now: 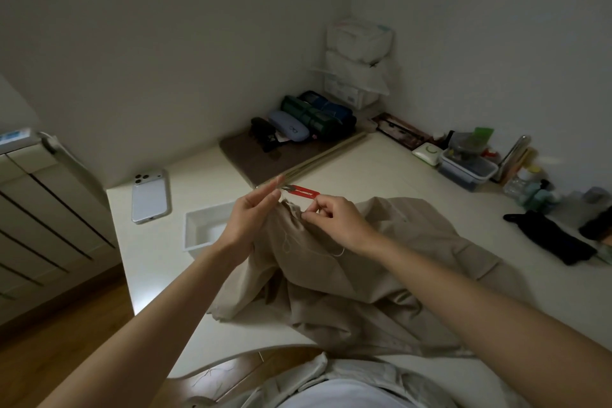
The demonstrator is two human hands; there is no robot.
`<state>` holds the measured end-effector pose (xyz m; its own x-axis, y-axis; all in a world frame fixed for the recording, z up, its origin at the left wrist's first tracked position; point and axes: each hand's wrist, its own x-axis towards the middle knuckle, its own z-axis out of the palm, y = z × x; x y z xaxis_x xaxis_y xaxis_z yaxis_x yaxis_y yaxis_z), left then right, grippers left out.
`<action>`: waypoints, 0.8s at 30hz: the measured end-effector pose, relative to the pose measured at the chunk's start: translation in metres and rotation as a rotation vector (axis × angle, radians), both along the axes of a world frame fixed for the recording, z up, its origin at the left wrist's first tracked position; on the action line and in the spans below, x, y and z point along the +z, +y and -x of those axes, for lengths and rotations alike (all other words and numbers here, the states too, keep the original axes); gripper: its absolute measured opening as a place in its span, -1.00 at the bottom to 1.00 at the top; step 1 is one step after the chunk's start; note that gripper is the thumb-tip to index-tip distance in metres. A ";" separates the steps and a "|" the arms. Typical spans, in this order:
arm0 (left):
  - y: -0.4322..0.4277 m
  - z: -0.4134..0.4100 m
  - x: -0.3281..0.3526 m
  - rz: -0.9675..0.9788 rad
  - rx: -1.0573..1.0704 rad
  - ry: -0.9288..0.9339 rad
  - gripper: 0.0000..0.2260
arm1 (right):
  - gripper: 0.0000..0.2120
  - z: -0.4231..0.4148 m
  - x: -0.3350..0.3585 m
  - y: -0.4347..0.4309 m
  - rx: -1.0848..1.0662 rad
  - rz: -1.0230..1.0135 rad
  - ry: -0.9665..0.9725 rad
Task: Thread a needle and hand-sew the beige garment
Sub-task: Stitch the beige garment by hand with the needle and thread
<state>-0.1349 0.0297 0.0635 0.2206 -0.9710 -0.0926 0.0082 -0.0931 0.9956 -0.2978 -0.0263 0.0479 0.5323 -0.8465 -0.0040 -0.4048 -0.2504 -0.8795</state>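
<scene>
The beige garment (361, 275) lies crumpled on the white table (381, 169), with its gathered edge raised between my hands. A pale thread (286, 243) loops over the cloth and runs up toward my left hand (255, 215). That hand's straight fingertips are pressed together just above the edge, as on the thread. My right hand (337, 220) pinches the gathered edge with thumb and forefinger. No needle can be made out. Red thread snips (303, 191) sit just behind both hands, blades pointing at my left fingertips. I cannot tell whether a finger touches them.
A white phone (149, 197) and a shallow white tray (205, 228) lie to the left. A brown mat (245, 156) with cases and rolls, long sticks (318, 159), stacked boxes (359, 63), containers (468, 166) and dark cloth (549, 238) line the back and right.
</scene>
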 end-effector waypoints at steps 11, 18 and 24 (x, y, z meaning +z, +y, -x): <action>0.006 -0.006 0.003 0.073 0.119 -0.061 -0.65 | -0.87 0.019 -0.009 -0.017 -0.266 0.017 0.135; 0.006 -0.013 0.006 0.085 0.085 -0.095 -0.70 | -0.90 0.006 0.006 -0.001 -0.317 0.037 -0.062; 0.009 -0.012 0.008 0.123 0.045 -0.092 -0.71 | -0.79 -0.025 0.017 0.018 0.009 -0.043 -0.042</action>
<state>-0.1226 0.0383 0.0718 0.2665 -0.9626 0.0494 -0.0822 0.0284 0.9962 -0.2726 -0.0087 0.0653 0.5404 -0.8412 -0.0181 -0.3652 -0.2151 -0.9057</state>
